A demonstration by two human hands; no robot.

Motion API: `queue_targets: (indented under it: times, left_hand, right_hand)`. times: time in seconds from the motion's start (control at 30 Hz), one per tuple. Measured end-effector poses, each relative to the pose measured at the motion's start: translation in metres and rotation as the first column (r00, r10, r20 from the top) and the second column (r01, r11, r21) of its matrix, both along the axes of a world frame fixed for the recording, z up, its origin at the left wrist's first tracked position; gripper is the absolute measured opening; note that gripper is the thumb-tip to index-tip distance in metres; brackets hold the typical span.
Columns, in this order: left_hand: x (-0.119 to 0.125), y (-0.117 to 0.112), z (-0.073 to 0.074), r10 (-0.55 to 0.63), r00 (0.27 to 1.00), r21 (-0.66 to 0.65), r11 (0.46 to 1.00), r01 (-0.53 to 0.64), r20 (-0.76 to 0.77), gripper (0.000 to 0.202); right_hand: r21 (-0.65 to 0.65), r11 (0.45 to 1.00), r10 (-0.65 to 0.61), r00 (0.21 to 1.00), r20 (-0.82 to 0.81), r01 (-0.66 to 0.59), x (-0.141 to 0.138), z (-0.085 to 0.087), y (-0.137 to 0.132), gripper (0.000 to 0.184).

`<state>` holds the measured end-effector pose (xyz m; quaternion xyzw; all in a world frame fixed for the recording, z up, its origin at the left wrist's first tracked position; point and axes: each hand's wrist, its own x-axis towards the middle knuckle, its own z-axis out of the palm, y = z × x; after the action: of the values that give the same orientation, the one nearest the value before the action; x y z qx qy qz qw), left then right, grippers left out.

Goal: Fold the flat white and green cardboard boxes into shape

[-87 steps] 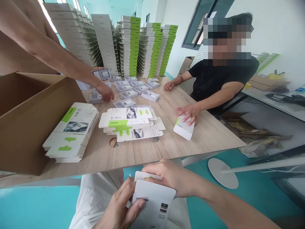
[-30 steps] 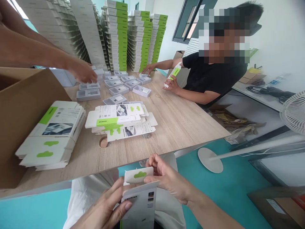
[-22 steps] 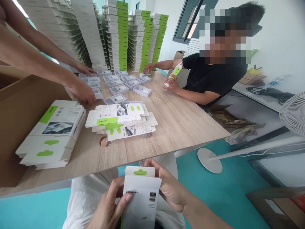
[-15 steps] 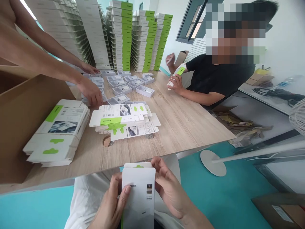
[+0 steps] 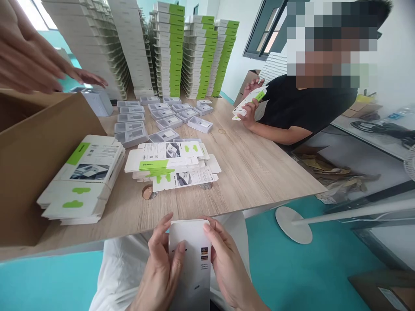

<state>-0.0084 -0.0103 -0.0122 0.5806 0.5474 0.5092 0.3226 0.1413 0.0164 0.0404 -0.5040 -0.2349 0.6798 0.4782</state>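
Below the table's near edge I hold a small white product box (image 5: 191, 259) upright over my lap. My left hand (image 5: 160, 272) grips its left side with the thumb across the front. My right hand (image 5: 227, 270) clasps its right side, fingers reaching the top edge. The top flap looks folded down. A loose pile of flat white-and-green carton blanks (image 5: 171, 166) lies on the wooden table (image 5: 259, 168) just ahead of my hands.
A second stack of flat blanks (image 5: 84, 177) leans by a brown cardboard box (image 5: 35, 160) at left. Grey trays (image 5: 164, 116) lie in rows before tall stacks of boxes (image 5: 168, 47). A person in black holds a box (image 5: 249, 103) at right. Another person's hand (image 5: 87, 77) reaches in from the left.
The green-marked hang tab that stood above my box is folded down out of sight. The person at left drew both arms back from the trays. The person in black raised a box.
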Motion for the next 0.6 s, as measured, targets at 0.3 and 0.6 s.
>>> queue_targets:
  times: [0.3,0.6]
  left_hand:
    - [-0.003,0.007,0.011,-0.025,0.992,-0.062,0.998,0.018,-0.122,0.026]
    - [0.003,0.004,0.012,0.026,0.999,-0.093,0.995,-0.023,0.021,0.029]
  right_hand:
    - [0.124,0.988,0.061,0.973,0.221,-0.090,0.004,-0.002,-0.008,0.047]
    - [0.294,0.923,0.080,0.870,0.487,-0.250,-0.001,-0.014,-0.009,0.039]
